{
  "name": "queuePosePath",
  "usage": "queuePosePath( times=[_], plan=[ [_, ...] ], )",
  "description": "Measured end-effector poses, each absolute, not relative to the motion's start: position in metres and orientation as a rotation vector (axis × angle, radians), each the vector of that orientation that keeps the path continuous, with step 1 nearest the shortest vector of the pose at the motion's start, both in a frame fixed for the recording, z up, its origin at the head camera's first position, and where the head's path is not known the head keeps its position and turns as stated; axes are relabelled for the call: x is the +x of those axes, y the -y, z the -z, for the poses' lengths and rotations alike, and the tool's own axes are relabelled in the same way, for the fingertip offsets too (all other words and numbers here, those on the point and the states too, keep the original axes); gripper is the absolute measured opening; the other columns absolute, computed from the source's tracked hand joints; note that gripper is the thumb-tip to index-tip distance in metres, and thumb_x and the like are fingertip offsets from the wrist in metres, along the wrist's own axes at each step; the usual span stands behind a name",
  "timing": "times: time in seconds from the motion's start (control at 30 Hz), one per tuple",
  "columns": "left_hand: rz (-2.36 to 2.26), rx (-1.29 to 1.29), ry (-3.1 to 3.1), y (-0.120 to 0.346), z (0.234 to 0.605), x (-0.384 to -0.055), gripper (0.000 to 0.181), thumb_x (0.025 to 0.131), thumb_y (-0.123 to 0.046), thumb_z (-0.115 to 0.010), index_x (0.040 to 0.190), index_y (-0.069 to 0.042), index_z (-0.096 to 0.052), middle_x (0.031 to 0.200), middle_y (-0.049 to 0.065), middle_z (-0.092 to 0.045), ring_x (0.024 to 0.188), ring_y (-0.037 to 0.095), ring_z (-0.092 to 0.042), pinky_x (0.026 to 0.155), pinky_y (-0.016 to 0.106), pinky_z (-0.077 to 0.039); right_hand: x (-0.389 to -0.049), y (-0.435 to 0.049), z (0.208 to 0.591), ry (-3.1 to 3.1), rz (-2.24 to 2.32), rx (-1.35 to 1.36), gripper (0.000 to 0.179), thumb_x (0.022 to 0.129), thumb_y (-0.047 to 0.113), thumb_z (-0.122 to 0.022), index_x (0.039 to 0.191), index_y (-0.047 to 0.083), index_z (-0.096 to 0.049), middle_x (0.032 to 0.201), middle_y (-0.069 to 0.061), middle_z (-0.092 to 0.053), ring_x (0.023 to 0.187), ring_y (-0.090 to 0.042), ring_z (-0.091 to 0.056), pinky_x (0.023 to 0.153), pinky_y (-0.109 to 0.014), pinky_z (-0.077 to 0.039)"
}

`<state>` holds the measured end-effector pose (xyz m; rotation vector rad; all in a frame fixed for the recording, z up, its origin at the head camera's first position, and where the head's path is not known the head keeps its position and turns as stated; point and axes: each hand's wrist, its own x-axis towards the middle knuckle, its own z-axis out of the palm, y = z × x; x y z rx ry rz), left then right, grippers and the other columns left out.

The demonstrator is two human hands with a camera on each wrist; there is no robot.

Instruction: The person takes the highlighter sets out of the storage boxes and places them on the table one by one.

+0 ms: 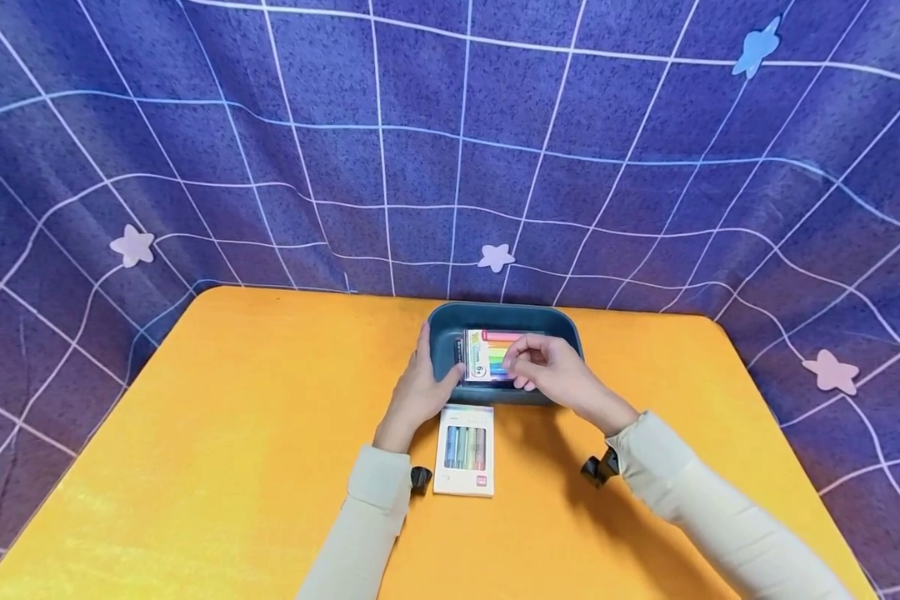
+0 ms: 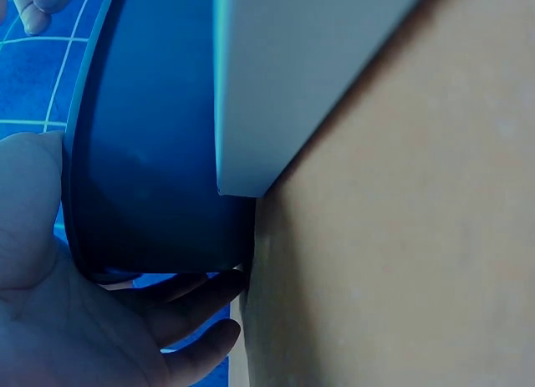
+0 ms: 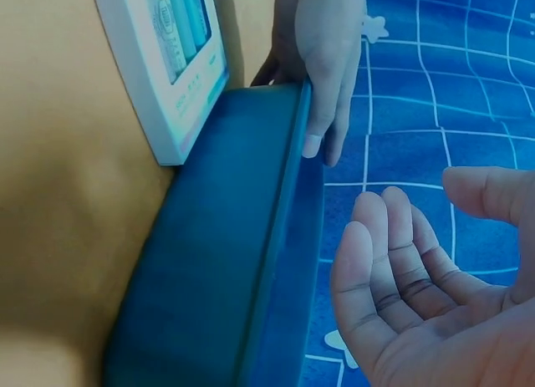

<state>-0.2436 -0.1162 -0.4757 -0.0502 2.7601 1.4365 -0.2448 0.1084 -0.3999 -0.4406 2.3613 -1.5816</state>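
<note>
A dark blue-green plastic bin (image 1: pixel 442 321) stands near the table's back edge. Inside it lies a clear pack of rainbow-coloured pens (image 1: pixel 498 350) with a white label. My left hand (image 1: pixel 417 387) holds the bin's left end, thumb over the rim and fingers round the outside wall, as the left wrist view also shows. Over the bin's right part hovers my right hand (image 1: pixel 558 371), its fingers loosely bent. In the right wrist view that hand (image 3: pixel 426 295) has nothing between thumb and fingers. A white windowed box of pastel markers (image 1: pixel 464 450) lies in front of the bin.
The table (image 1: pixel 270 450) has an orange-yellow cover. Behind it and at both sides hangs a blue-purple curtain (image 1: pixel 420 167) with white grid lines and stars. A small black device (image 1: pixel 600 468) sits at my right wrist, another (image 1: pixel 420 480) at my left.
</note>
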Motion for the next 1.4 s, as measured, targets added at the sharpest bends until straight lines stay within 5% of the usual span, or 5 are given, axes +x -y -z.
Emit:
queuePosePath(
  times=[1.2,1.4],
  plan=[
    [-1.434,-0.045,-2.761,0.117,0.474,-0.244,0.095,0.097,-0.044,-0.061,0.163,-0.030,0.006,0.170,0.012,-0.018,0.150,0.042,-0.033,0.118,0.064,-0.032,-0.268,-0.104,0.388,-2.509,1.401,-0.438,0.013,0.097,0.014,-0.060,0.104,0.006,-0.068,0.098,-0.019,-0.071,0.085,-0.039,-0.065,0.072,-0.030,-0.053],
    [-1.439,-0.046,-2.756,0.116,0.475,-0.243,0.095,0.097,-0.045,-0.061,0.163,-0.031,0.006,0.170,0.012,-0.018,0.151,0.042,-0.033,0.118,0.065,-0.033,-0.271,-0.104,0.389,-2.522,1.383,-0.440,0.014,0.097,0.017,-0.061,0.104,0.007,-0.068,0.100,-0.021,-0.071,0.082,-0.032,-0.065,0.072,-0.029,-0.051]
  ],
)
